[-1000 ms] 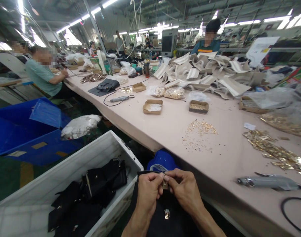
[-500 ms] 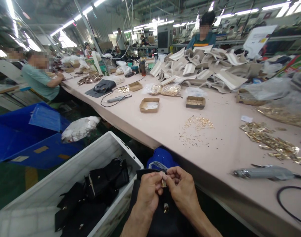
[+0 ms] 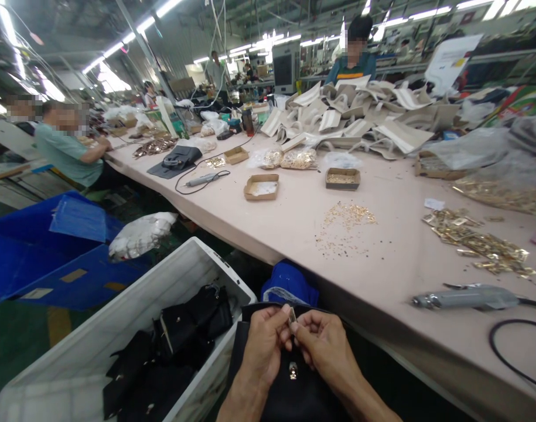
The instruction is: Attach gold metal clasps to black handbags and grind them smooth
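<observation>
A small gold metal plate (image 3: 293, 316) is pinched between the fingertips of my left hand (image 3: 266, 340) and my right hand (image 3: 324, 340). Both hands are closed and meet above a black bag (image 3: 289, 398), which lies below them at the table's edge. On the bag's front, just under my fingers, a gold clasp piece (image 3: 293, 370) shows. The upper edge of the bag runs behind my knuckles. My fingers hide part of the plate, so I cannot tell whether it touches the bag.
A white bin (image 3: 197, 252) with black bags (image 3: 180, 322) stands at left. On the table (image 3: 272, 234) lie a grey electric screwdriver (image 3: 470, 298), gold plates (image 3: 482, 237), small screws (image 3: 349, 215) and a cardboard tray (image 3: 261, 187). A co-worker (image 3: 353, 55) is behind piled beige pieces (image 3: 359, 117).
The gold plate has turned more edge-on between my fingers, and my right fingers have shifted on it. The whole view has moved slightly.
</observation>
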A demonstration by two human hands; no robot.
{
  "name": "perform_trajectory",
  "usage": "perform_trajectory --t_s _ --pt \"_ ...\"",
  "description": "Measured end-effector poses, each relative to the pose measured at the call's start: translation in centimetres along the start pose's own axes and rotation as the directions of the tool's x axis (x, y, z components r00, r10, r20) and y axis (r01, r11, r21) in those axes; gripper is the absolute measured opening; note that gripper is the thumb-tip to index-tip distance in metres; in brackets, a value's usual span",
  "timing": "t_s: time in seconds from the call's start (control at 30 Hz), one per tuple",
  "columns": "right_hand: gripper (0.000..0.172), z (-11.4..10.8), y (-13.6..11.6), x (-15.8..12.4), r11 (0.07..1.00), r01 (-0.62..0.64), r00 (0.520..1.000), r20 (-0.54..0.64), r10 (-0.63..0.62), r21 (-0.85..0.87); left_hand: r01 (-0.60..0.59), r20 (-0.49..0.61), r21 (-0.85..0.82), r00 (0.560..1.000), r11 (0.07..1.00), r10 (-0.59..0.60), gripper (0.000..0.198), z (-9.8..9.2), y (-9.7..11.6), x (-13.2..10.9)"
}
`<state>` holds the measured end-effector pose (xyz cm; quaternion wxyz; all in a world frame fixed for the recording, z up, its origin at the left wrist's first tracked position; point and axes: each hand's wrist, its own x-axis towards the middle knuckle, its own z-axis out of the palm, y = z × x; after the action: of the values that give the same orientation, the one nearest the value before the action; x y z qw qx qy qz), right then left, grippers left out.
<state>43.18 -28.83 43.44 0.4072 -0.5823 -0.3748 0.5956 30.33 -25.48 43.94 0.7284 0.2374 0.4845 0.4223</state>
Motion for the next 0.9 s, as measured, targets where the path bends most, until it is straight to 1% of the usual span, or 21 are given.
perform_trajectory --t_s 0.07,0.13,0.2,0.23,0.33,0.4,0.47,0.53,0.57,0.67,0.8,0.9 --pt "0.038 -0.1 -0.2 0.0 0.999 0.028 0.999 0.029 -0.028 -0.022 -0.04 -0.014 0.065 0.999 0.997 0.041 0.039 -0.1 -0.1 0.0" --pt "0.037 -0.1 -0.3 -0.2 0.997 0.053 0.994 0.098 -0.047 -0.053 -0.068 -0.042 0.094 0.996 0.993 0.072 0.039 -0.3 -0.3 0.1" --pt "0.038 -0.3 -0.3 -0.3 0.994 0.065 0.986 0.16 -0.051 -0.083 -0.052 -0.053 0.07 0.997 0.996 0.056 0.037 -0.4 -0.3 0.3" --pt "0.038 -0.3 -0.2 -0.3 0.993 0.067 0.984 0.17 -0.05 -0.094 -0.03 -0.05 0.044 0.998 0.999 0.033 0.036 -0.4 -0.4 0.3" --pt "0.036 -0.5 0.2 -0.3 0.989 0.085 0.989 0.127 -0.07 -0.117 0.029 -0.044 -0.022 0.999 0.999 -0.03 0.034 -0.3 -0.4 0.4" --pt "0.035 -0.5 0.6 -0.2 0.988 0.095 0.992 0.098 -0.083 -0.121 0.017 -0.059 -0.01 0.998 1.0 -0.018 0.033 -0.1 -0.5 0.4" --pt "0.035 -0.5 1.0 -0.1 0.988 0.108 0.992 0.071 -0.1 -0.113 -0.025 -0.08 0.031 0.996 0.999 0.027 0.032 0.0 -0.6 0.3" --pt "0.036 -0.4 1.2 -0.1 0.993 0.099 0.994 0.062 -0.094 -0.069 -0.065 -0.091 0.075 0.993 0.995 0.072 0.033 0.0 -0.6 0.3" --pt "0.036 -0.4 1.3 0.0 0.996 0.088 0.993 0.076 -0.086 -0.026 -0.077 -0.092 0.089 0.992 0.993 0.085 0.033 0.0 -0.7 0.2" --pt "0.038 -0.2 1.6 0.1 0.989 0.044 0.99 0.128 -0.062 0.138 -0.072 -0.083 0.097 0.993 0.993 0.08 0.035 -0.1 -0.7 0.1" --pt "0.039 0.1 2.2 0.5 0.96 0.001 0.996 0.088 -0.027 0.279 -0.076 -0.089 0.11 0.992 0.991 0.086 0.04 -0.2 -0.8 0.1" --pt "0.036 0.2 2.7 0.8 0.938 -0.033 0.996 0.094 0.0 0.345 -0.079 -0.064 0.132 0.994 0.988 0.088 0.044 -0.2 -0.8 0.1"
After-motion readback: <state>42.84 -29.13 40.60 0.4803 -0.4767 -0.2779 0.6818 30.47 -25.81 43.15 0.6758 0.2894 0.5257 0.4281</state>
